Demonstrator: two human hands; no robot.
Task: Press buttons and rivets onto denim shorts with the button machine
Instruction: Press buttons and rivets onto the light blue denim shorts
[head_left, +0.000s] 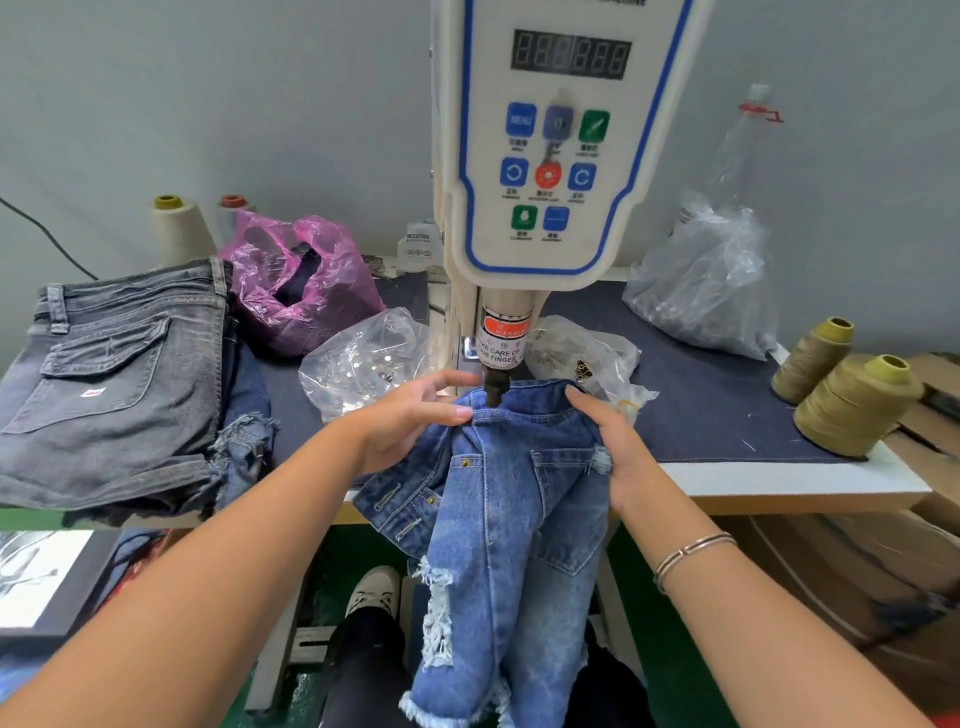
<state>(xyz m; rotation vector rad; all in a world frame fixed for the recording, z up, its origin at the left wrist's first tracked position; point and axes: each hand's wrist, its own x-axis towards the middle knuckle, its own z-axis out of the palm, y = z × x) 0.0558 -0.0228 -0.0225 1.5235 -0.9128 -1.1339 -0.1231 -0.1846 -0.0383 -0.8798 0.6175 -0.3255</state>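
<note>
The blue denim shorts (511, 499) hang off the worktop (779, 475) edge, waistband under the button machine (545, 156) punch (493, 387). The left hand (410, 421) pinches the waistband at 9 o'clock; the right hand (613, 441) grips it at 3. At 10 o'clock, a clear bag (363, 358) holds small metal pieces; a pink bag (301, 283) holds something dark.
</note>
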